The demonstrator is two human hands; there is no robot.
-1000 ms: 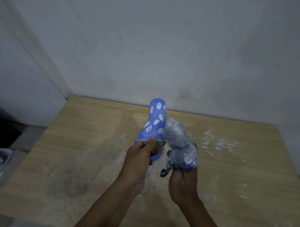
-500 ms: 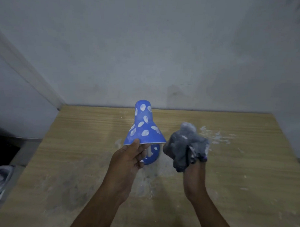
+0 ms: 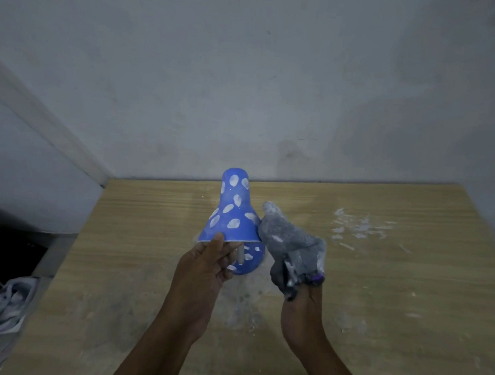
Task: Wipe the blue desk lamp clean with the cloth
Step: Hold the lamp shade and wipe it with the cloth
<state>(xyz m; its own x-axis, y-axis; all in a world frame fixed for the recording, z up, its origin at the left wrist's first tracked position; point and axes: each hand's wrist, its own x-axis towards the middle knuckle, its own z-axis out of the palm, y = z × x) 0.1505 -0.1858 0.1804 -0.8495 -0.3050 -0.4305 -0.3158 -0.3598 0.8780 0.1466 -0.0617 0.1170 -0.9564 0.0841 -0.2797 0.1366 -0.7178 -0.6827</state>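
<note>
The left hand (image 3: 203,265) grips the lower rim of the blue desk lamp (image 3: 232,212), with the thumb on the outside of the shade and the other fingers curled under the edge. The shade is a smooth bell shape, blue with white oval spots, narrow and rounded at the top. Just below the fingers a white stem and a round blue base (image 3: 248,261) are visible. The right hand (image 3: 302,304) is clenched around a grey cloth (image 3: 289,240), bunched and dusty, with a small purple part near the fingers. The cloth touches the right side of the shade. Under both hands is a wooden table (image 3: 126,253) with light grain, covered with white dust and flakes. Behind it stands a plain grey wall (image 3: 244,75). Far left of the left hand, a pale shoe (image 3: 5,305) lies on the floor.
</note>
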